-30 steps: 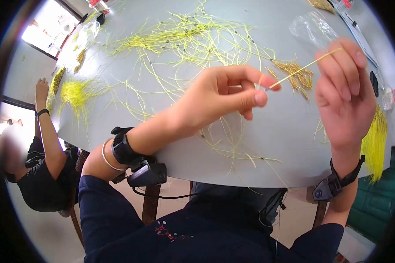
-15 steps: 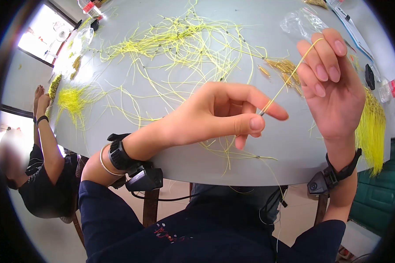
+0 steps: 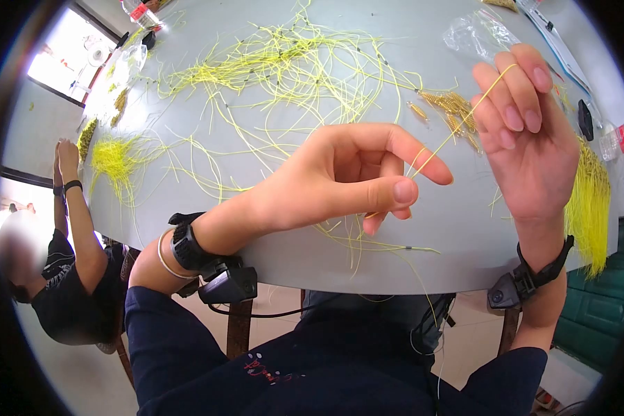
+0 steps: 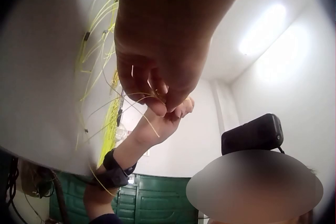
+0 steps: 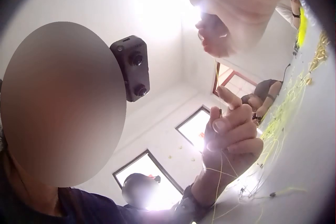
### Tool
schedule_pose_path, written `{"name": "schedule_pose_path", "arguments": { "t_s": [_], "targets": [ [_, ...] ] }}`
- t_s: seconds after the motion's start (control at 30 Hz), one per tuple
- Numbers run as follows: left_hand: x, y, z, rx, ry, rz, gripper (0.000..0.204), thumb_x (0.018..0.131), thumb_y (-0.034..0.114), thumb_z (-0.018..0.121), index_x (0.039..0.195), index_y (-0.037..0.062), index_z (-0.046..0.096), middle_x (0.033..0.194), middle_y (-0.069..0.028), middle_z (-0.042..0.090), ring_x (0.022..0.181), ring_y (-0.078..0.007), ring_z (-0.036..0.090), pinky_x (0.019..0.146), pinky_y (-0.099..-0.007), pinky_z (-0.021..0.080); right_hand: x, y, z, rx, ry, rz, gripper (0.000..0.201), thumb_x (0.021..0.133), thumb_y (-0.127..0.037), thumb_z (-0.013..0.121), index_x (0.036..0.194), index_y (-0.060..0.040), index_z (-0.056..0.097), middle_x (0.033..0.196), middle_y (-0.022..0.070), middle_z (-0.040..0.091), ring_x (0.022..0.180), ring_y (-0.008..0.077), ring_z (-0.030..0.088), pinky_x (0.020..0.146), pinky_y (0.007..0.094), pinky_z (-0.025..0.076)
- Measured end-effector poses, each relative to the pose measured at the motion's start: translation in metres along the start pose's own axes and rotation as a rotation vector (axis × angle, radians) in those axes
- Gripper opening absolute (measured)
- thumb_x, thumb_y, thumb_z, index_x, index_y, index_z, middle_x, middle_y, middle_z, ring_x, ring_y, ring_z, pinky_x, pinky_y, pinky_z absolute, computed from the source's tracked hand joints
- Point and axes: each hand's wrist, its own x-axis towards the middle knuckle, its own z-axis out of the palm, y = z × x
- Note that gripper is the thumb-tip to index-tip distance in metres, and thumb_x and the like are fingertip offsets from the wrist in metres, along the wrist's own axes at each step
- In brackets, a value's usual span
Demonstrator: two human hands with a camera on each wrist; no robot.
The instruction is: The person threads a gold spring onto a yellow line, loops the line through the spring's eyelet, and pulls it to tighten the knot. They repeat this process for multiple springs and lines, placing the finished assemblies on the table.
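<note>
A thin yellow line (image 3: 457, 128) runs straight between my two hands above the table. My left hand (image 3: 347, 173) pinches its lower end between thumb and fingers, the index finger stretched out beside it. Loose ends trail below that pinch in the left wrist view. My right hand (image 3: 530, 135), raised higher with its palm showing, holds the other end with curled fingers, and the line passes over one of them. Behind the hands lies a tangle of yellow lines (image 3: 284, 62) with small dark pieces on them. Gold coil-shaped pieces (image 3: 451, 104) sit in a pile close to my right hand.
A yellow bundle (image 3: 589, 215) hangs over the right table edge, and another yellow clump (image 3: 114, 163) lies at left. A clear plastic bag (image 3: 475, 35) and a bottle (image 3: 617, 142) are at right. Another person (image 3: 73, 270) sits at the left side of the grey table (image 3: 208, 180).
My left hand has dropped slightly, and my right hand has shifted left with its palm turned more into view. The line between them stands steeper than a second ago.
</note>
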Motion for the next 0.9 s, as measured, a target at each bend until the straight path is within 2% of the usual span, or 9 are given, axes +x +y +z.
{"name": "schedule_pose_path", "arguments": {
  "t_s": [0.23, 0.33, 0.43, 0.5, 0.6, 0.63, 0.73, 0.8, 0.9],
  "targets": [
    [0.000, 0.001, 0.002, -0.044, -0.017, -0.011, 0.028, 0.081, 0.014, 0.064, 0.100, -0.0043, 0.055, 0.058, -0.0006, 0.054, 0.051, -0.0057, 0.053, 0.067, -0.0225, 0.052, -0.001, -0.003, 0.004, 0.011, 0.018, -0.026, 0.009, 0.092, -0.006, 0.034, 0.085, -0.0088, 0.038, 0.066, 0.0003, 0.034, 0.066, 0.0127, 0.035, 0.059, 0.0225, 0.034],
    [0.000, 0.000, 0.003, -0.041, -0.004, -0.015, 0.029, 0.080, 0.014, 0.065, 0.100, -0.0048, 0.055, 0.057, -0.0002, 0.053, 0.050, -0.0059, 0.053, 0.064, -0.0218, 0.051, 0.000, -0.004, 0.016, -0.102, 0.200, 0.013, 0.008, 0.092, -0.006, 0.034, 0.085, -0.0087, 0.038, 0.066, 0.0002, 0.034, 0.066, 0.0128, 0.034, 0.059, 0.0224, 0.034],
    [0.000, 0.004, 0.002, -0.049, -0.022, -0.031, 0.025, 0.080, 0.010, 0.064, 0.099, -0.0029, 0.055, 0.063, -0.0033, 0.056, 0.053, -0.0065, 0.054, 0.058, -0.0207, 0.049, -0.002, -0.001, 0.001, 0.024, 0.137, -0.078, 0.009, 0.092, -0.006, 0.035, 0.084, -0.0092, 0.037, 0.067, 0.0001, 0.034, 0.067, 0.0127, 0.034, 0.059, 0.0226, 0.034],
    [0.000, 0.002, 0.005, -0.096, -0.007, 0.003, 0.016, 0.080, 0.007, 0.063, 0.093, -0.0006, 0.057, 0.067, -0.0042, 0.056, 0.056, -0.0078, 0.055, 0.057, -0.0213, 0.048, -0.001, -0.004, -0.007, -0.023, -0.028, -0.067, 0.008, 0.093, -0.007, 0.034, 0.093, -0.0063, 0.041, 0.068, 0.0000, 0.034, 0.068, 0.0119, 0.035, 0.059, 0.0221, 0.034],
    [0.002, -0.013, -0.004, -0.110, -0.081, 0.155, 0.004, 0.080, 0.000, 0.060, 0.078, 0.0035, 0.060, 0.074, -0.0052, 0.053, 0.061, -0.0106, 0.054, 0.058, -0.0228, 0.046, -0.004, -0.001, 0.006, -0.098, -0.004, -0.118, 0.021, 0.094, -0.013, 0.034, 0.109, -0.0013, 0.042, 0.067, -0.0005, 0.033, 0.063, 0.0111, 0.035, 0.056, 0.0223, 0.033],
    [0.004, -0.017, -0.006, -0.075, -0.171, 0.274, 0.014, 0.080, -0.004, 0.058, 0.070, 0.0052, 0.061, 0.076, -0.0052, 0.052, 0.064, -0.0120, 0.053, 0.059, -0.0236, 0.046, 0.000, 0.002, 0.011, -0.099, -0.004, -0.119, 0.021, 0.094, -0.013, 0.034, 0.109, -0.0013, 0.042, 0.067, -0.0005, 0.033, 0.063, 0.0111, 0.035, 0.056, 0.0223, 0.033],
    [0.001, -0.016, -0.002, -0.185, -0.156, 0.238, 0.024, 0.079, -0.006, 0.057, 0.059, 0.0063, 0.060, 0.073, -0.0032, 0.047, 0.064, -0.0135, 0.051, 0.063, -0.0249, 0.045, 0.005, 0.006, 0.017, -0.005, -0.202, 0.030, 0.038, 0.094, -0.027, 0.036, 0.118, 0.0027, 0.042, 0.069, -0.0008, 0.038, 0.057, 0.0085, 0.036, 0.050, 0.0214, 0.032],
    [0.001, -0.017, -0.003, -0.221, -0.182, 0.242, 0.022, 0.079, -0.006, 0.058, 0.060, 0.0062, 0.061, 0.074, -0.0042, 0.049, 0.064, -0.0138, 0.051, 0.062, -0.0247, 0.044, -0.002, 0.005, 0.011, -0.667, -0.140, 0.131, 0.039, 0.090, -0.034, 0.048, 0.106, 0.0014, 0.053, 0.072, 0.0000, 0.045, 0.057, 0.0068, 0.040, 0.047, 0.0191, 0.032],
    [0.002, -0.014, -0.007, -0.189, -0.264, 0.267, 0.020, 0.080, -0.006, 0.054, 0.064, 0.0045, 0.061, 0.071, -0.0032, 0.051, 0.062, -0.0111, 0.049, 0.066, -0.0239, 0.045, -0.005, 0.015, 0.021, -0.867, -0.154, 0.148, 0.030, 0.083, -0.030, 0.061, 0.091, -0.0013, 0.061, 0.074, 0.0016, 0.050, 0.063, 0.0063, 0.045, 0.050, 0.0171, 0.034]
  ]
}}
